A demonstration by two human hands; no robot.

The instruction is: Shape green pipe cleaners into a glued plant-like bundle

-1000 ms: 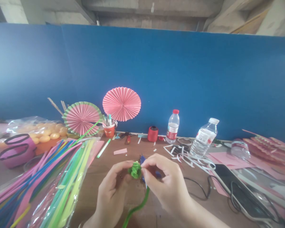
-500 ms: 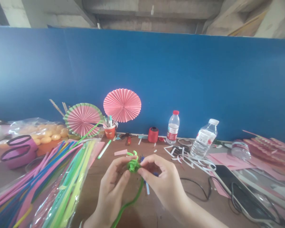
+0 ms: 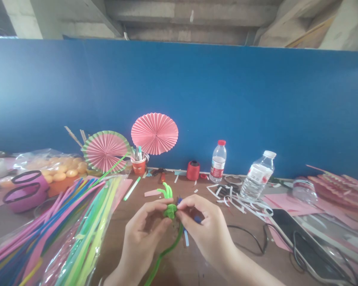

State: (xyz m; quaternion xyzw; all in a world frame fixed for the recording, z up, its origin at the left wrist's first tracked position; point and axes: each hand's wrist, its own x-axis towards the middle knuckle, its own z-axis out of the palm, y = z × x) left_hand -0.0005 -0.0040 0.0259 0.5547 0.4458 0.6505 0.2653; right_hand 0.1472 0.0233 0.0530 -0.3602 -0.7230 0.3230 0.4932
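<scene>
A green pipe cleaner (image 3: 170, 211), wound into a small knotted clump, is pinched between my two hands above the brown table. Bright green prongs stick up from its top, and a long darker green tail curves down toward the bottom edge. My left hand (image 3: 146, 234) grips the clump from the left with thumb and forefinger. From the right, my right hand (image 3: 210, 226) pinches it beside the spot where the tail begins. Something dark blue, partly hidden, lies behind my right fingers.
Bagged pipe cleaners (image 3: 89, 222) fill the left side. Behind stand a cup of pens (image 3: 138, 165), pink paper fans (image 3: 155, 134), red thread spool (image 3: 193, 171) and water bottles (image 3: 217, 163). Paper strips (image 3: 241, 200), a phone (image 3: 304, 242) and a black cable (image 3: 253, 242) lie right.
The green clump has turned in my fingers, so its prongs now stand upright together instead of curling apart. Both hands stay pinched on it, and the view has shifted slightly.
</scene>
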